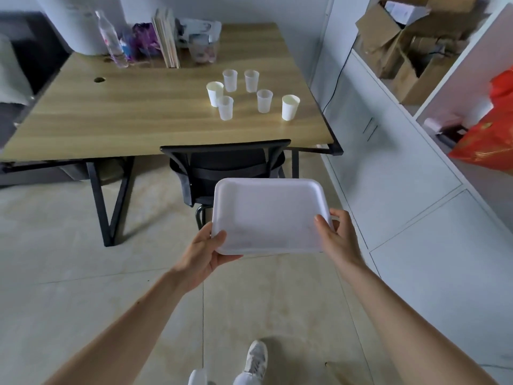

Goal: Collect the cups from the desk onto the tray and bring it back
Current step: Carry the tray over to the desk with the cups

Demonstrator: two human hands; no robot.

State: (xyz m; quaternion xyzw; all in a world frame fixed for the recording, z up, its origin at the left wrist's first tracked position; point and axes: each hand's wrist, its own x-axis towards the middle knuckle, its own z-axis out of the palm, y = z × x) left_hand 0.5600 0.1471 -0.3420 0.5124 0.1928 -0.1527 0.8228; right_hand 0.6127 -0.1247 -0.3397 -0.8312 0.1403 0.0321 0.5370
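Both hands on the white tray (pixel 266 212) now: left hand (pixel 204 251) and right hand (pixel 337 237) each with fingers closed on a near corner, tray held level above the floor. Six white cups (pixel 251 93) stand upright on the wooden surface (pixel 125 115), behind the black chair (pixel 222 165).

A black chair (pixel 224 168) stands tucked against the wooden desk's (pixel 125 112) near edge, right in front of the six white cups (pixel 251 93). The desktop left of the cups lies bare. Bottle (pixel 112 40), books (pixel 166 37) and clutter crowd only the far edge.
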